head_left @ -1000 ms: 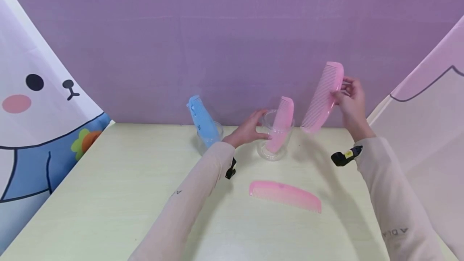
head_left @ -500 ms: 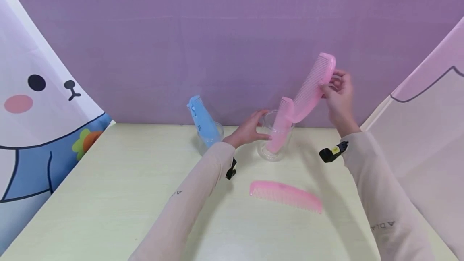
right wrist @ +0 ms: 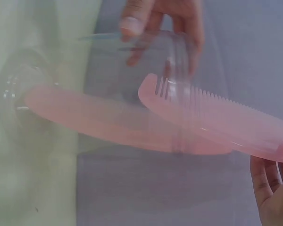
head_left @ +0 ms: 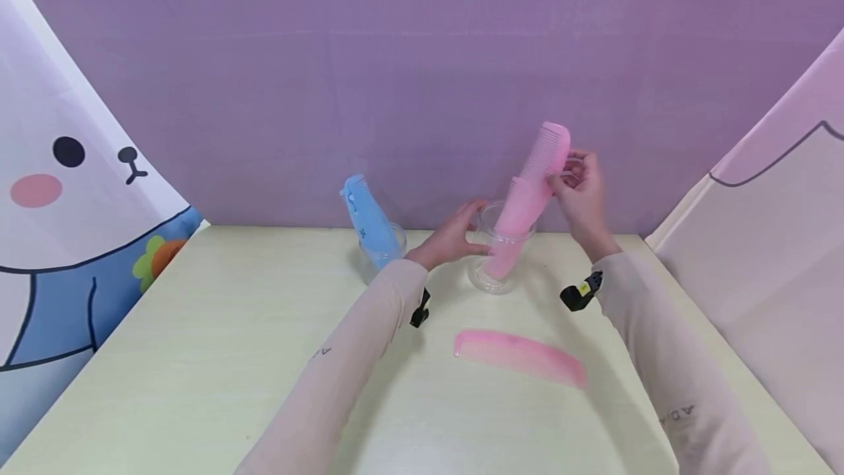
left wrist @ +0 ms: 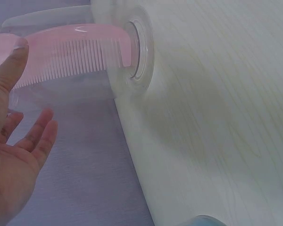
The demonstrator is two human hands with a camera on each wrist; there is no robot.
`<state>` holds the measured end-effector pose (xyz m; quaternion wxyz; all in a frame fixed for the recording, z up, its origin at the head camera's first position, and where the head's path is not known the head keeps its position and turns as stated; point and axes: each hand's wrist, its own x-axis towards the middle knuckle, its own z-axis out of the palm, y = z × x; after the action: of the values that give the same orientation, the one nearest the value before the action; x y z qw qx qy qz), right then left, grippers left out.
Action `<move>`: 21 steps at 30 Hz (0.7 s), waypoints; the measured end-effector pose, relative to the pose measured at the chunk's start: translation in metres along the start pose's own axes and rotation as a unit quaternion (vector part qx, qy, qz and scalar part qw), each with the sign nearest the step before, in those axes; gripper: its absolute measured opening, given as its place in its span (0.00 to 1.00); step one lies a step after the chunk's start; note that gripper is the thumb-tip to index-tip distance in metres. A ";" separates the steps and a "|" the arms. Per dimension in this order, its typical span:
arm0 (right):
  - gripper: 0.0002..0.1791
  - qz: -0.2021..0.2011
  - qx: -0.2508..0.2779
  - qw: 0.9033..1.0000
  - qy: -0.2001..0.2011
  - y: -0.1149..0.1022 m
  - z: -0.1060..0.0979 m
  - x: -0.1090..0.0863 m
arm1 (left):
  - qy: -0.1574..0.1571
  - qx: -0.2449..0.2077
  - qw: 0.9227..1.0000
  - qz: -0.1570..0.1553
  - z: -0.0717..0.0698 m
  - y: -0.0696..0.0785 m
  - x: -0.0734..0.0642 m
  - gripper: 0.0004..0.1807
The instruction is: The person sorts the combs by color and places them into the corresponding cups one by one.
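My left hand [head_left: 455, 237] holds a clear plastic cup [head_left: 491, 283] near its rim, thumb on one side and fingers on the other. One pink comb [left wrist: 80, 49] stands tilted inside that cup. With thumb and fingers, my right hand [head_left: 583, 196] pinches a second pink comb [head_left: 550, 149], its teeth facing left. In the right wrist view, this held comb [right wrist: 226, 120] has its lower end overlapping the cup's rim; how far inside it reaches I cannot tell. A third pink comb [head_left: 521, 356] lies flat on the table, nearer to me.
Left of my left hand, a second clear cup [head_left: 400, 234] holds a blue comb [head_left: 371, 215] leaning left. The pale table [head_left: 198, 358] ends at a purple backdrop [head_left: 422, 79]. Printed cloths [head_left: 53, 240] hang at both sides.
My right hand has moved left, carrying the pink comb from right of the cup to its mouth; it rose slightly, then came down. The left hand and cup have stayed put.
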<state>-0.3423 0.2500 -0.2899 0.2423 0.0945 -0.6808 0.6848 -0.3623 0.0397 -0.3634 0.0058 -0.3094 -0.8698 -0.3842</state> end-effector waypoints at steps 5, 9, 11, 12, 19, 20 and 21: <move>0.19 -0.010 -0.038 0.999 -0.020 0.012 0.004 -0.006 | 0.000 -0.007 1.000 0.002 0.000 0.000 0.000 0.49; 0.18 -0.016 -0.063 0.997 -0.031 0.022 0.007 -0.010 | 0.002 -0.004 1.000 0.002 0.000 0.000 0.000 0.49; 0.18 -0.017 -0.075 0.996 -0.035 0.026 0.008 -0.012 | 0.002 -0.004 1.000 0.003 0.000 0.000 0.000 0.49; 0.18 -0.016 -0.080 0.996 -0.037 0.027 0.008 -0.013 | 0.003 -0.006 1.000 0.003 0.000 -0.001 0.000 0.49; 0.19 -0.010 -0.094 0.994 -0.054 0.024 0.012 -0.022 | 0.002 -0.013 1.000 0.011 -0.002 0.002 -0.003 0.48; 0.20 -0.009 -0.098 0.993 -0.057 0.022 0.013 -0.024 | 0.001 -0.014 1.000 0.008 -0.002 0.003 -0.003 0.48; 0.20 -0.008 -0.101 0.993 -0.060 0.020 0.014 -0.026 | 0.001 -0.015 1.000 0.007 -0.002 0.003 -0.003 0.48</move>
<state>-0.3315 0.2318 -0.3189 0.2145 0.1161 -0.7592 0.6034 -0.3587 0.0382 -0.3608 0.0043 -0.3149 -0.8621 -0.3971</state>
